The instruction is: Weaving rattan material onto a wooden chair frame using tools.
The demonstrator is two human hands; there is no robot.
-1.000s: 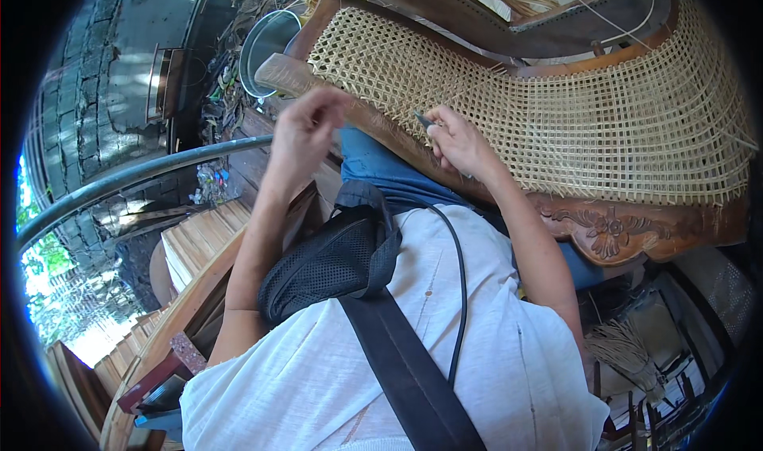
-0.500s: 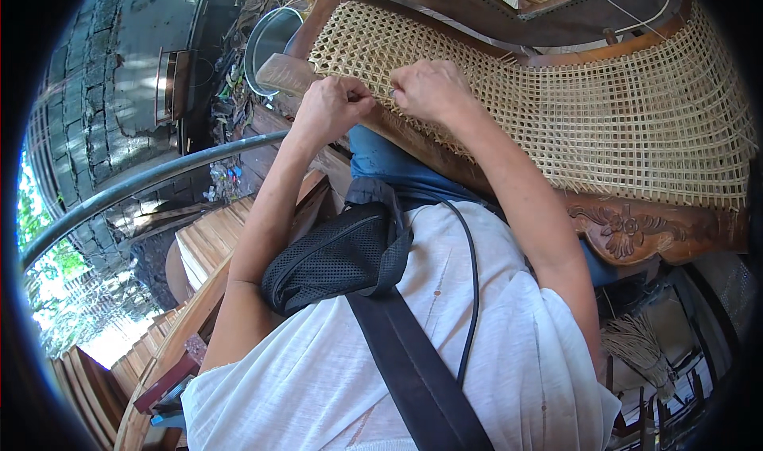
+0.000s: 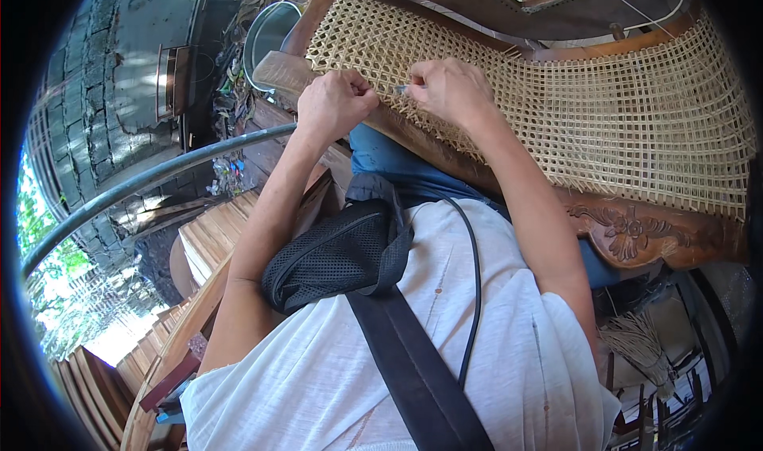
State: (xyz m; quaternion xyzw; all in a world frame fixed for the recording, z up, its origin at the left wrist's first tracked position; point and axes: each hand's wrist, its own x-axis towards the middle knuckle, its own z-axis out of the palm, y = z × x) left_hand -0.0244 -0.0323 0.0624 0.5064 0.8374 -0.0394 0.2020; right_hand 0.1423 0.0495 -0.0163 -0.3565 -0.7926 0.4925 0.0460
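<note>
A carved wooden seat frame [image 3: 624, 227] lies across jeans-clad legs [image 3: 393, 158], a position that seems to keep its woven cane panel [image 3: 588, 125] steady and within reach. At the near edge, toward the left corner, the left hand [image 3: 335, 101] is curled with thumb pressed to forefinger, any strand inside hidden; the right hand [image 3: 453, 92], beside it, pinches a small tool [image 3: 403, 89], only its tip showing, apparently for close control.

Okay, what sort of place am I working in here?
Likely a furniture workshop: a carved wooden frame with woven cane is before you, wood pieces are on your left, and a bundle of pale strands lies to your right.
</note>
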